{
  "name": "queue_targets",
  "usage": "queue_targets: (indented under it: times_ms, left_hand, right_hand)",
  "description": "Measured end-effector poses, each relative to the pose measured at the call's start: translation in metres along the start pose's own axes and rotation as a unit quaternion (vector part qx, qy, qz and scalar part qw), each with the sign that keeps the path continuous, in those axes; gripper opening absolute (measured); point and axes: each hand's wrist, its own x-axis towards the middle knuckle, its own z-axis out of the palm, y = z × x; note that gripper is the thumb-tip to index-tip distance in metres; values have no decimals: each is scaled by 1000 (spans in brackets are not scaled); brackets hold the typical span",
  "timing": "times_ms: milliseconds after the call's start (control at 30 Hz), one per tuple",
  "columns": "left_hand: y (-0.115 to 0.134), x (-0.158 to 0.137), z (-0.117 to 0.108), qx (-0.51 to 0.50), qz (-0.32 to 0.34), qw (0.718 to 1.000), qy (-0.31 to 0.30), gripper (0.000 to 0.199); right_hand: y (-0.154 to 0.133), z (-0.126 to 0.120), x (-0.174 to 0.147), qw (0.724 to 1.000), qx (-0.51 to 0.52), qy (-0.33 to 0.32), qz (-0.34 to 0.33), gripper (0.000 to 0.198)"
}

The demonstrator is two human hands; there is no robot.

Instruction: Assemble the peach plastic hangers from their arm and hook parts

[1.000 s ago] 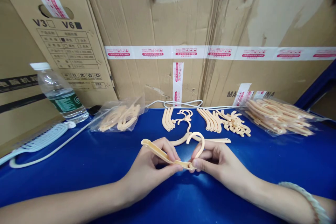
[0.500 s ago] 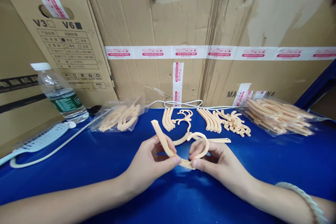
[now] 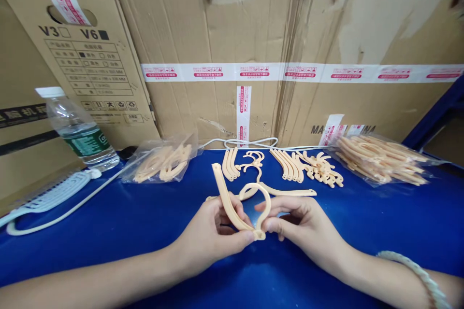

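A beige plastic hanger arm (image 3: 226,198) is pinched near its lower end by my left hand (image 3: 219,227), its free end pointing up and left. The curved hanger hook (image 3: 267,198) stands upright with its foot at that lower end. Thumb and fingers of my right hand (image 3: 295,219) close on the hook's right side, low down. Whether the hook is seated in the arm I cannot tell. Just behind my hands lies a hanger (image 3: 290,192) with its hook turned away, partly covered by the held pieces.
Behind lie loose hanger arms (image 3: 288,166), more arms (image 3: 229,164), and a heap of hooks (image 3: 322,169). Bagged parts sit at left (image 3: 159,161) and right (image 3: 380,159). A water bottle (image 3: 85,140), a hairbrush (image 3: 54,195) and a white cable (image 3: 72,210) are at left; cardboard boxes (image 3: 213,111) stand behind.
The hook has swung upright and shifted left, its foot now at the arm's lower end. My right hand has turned slightly, gripping the hook's side lower down.
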Motion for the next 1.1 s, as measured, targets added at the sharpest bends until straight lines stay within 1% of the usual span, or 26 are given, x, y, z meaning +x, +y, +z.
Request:
queue_targets:
  times_ms: [67, 133, 200, 233, 300, 333, 400, 433, 500, 600, 767, 800, 833, 900, 967, 1033, 1100]
  left_hand:
    - [-1, 1, -2, -19, 2, 1000, 8, 35]
    - [-2, 3, -3, -32, 9, 999, 18, 37]
    - [-2, 4, -3, -41, 10, 999, 27, 39]
    - [-2, 5, -3, -46, 11, 998, 28, 39]
    - [-2, 5, -3, -51, 12, 998, 30, 40]
    - [-2, 5, -3, -53, 14, 998, 32, 40]
    - [-2, 5, -2, -51, 16, 998, 34, 40]
    - [-2, 5, -2, -50, 17, 998, 34, 40]
    - [-2, 4, -2, -47, 19, 998, 33, 40]
    - [-4, 4, -3, -40, 28, 998, 28, 38]
    - [-8, 5, -5, -37, 41, 998, 25, 34]
    - [-8, 5, -5, -36, 40, 998, 25, 35]
    - [-8, 5, -5, -35, 40, 998, 25, 35]
    - [-8, 5, -5, -37, 42, 998, 24, 35]
    - [-7, 5, -5, -39, 44, 998, 21, 34]
    - [-6, 4, -5, -39, 40, 998, 24, 34]
    - [-5, 4, -5, -38, 34, 998, 30, 34]
  right_hand:
    - [-6, -8, 3, 998, -40, 20, -37, 21]
    - [-13, -26, 9, 987, -117, 60, -91, 22]
    - [-19, -50, 20, 961, -217, 101, -140, 24]
    - [-21, -64, 27, 945, -269, 108, -153, 24]
    - [-21, -88, 39, 906, -373, 97, -176, 20]
    - [-19, -97, 44, 882, -424, 78, -192, 18]
    - [-12, -109, 52, 845, -491, 39, -210, 17]
    - [-7, -111, 54, 833, -511, 22, -212, 18]
    - [1, -112, 56, 824, -527, 6, -209, 17]
    - [7, -108, 57, 828, -519, 8, -213, 13]
    - [-1, -101, 54, 846, -477, 43, -236, 21]
    - [-4, -98, 52, 857, -457, 62, -231, 22]
    - [-7, -95, 50, 874, -424, 87, -220, 22]
    - [-13, -85, 44, 918, -319, 140, -188, 22]
    - [-19, -73, 36, 952, -196, 173, -160, 24]
    - [-23, -60, 28, 967, -117, 175, -145, 26]
    - [-25, -48, 21, 976, -63, 171, -120, 26]
